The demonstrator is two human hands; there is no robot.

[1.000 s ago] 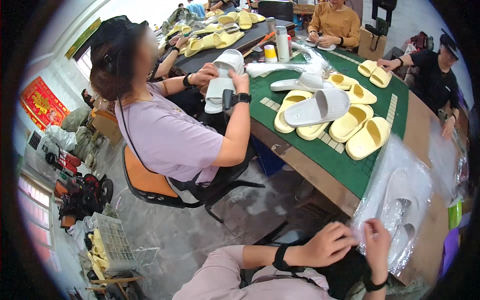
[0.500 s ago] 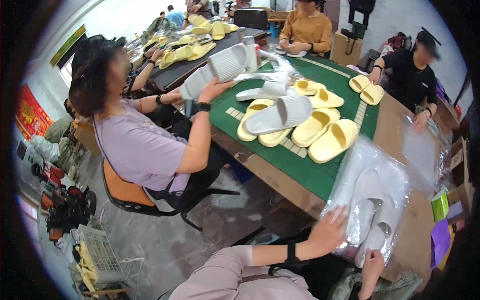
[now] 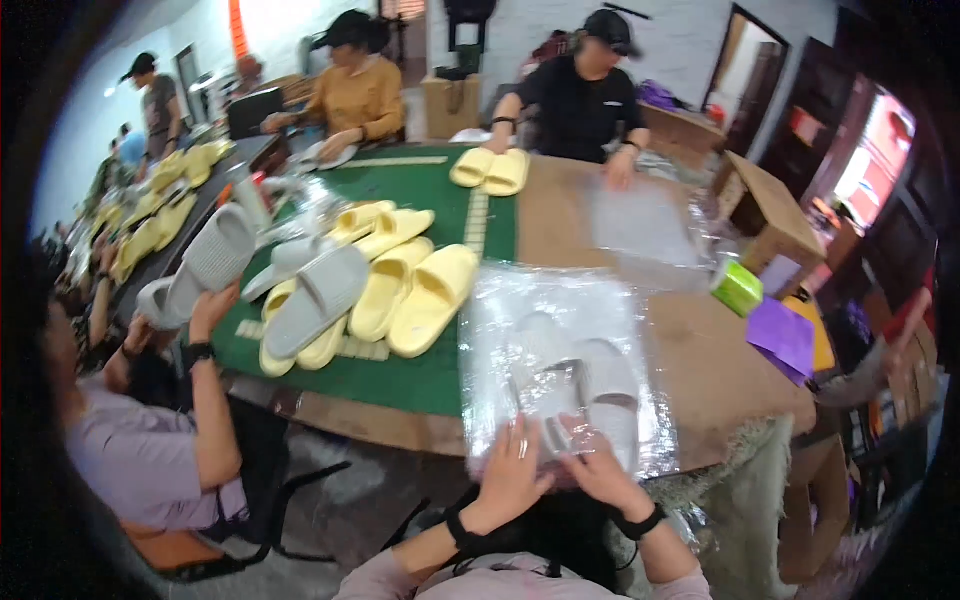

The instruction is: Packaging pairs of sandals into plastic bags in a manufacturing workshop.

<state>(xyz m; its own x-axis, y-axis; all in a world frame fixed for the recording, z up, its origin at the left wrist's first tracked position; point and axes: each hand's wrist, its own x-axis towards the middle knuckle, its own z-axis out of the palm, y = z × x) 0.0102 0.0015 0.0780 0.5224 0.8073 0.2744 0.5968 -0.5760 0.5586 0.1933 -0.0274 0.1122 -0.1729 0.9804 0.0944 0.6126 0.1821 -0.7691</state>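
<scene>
White back wall [image 3: 690,40], dark open doorway [image 3: 745,70] (right side), grey floor [image 3: 370,490], long brown worktable [image 3: 720,370].

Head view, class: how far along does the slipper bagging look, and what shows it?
Done: a pair of white slippers already lies inside a clear plastic bag on the table. In hand: the left hand and right hand press on the bag's near end, by its edge. Left: loose yellow slippers and a grey slipper lie unbagged on the green mat.
</scene>
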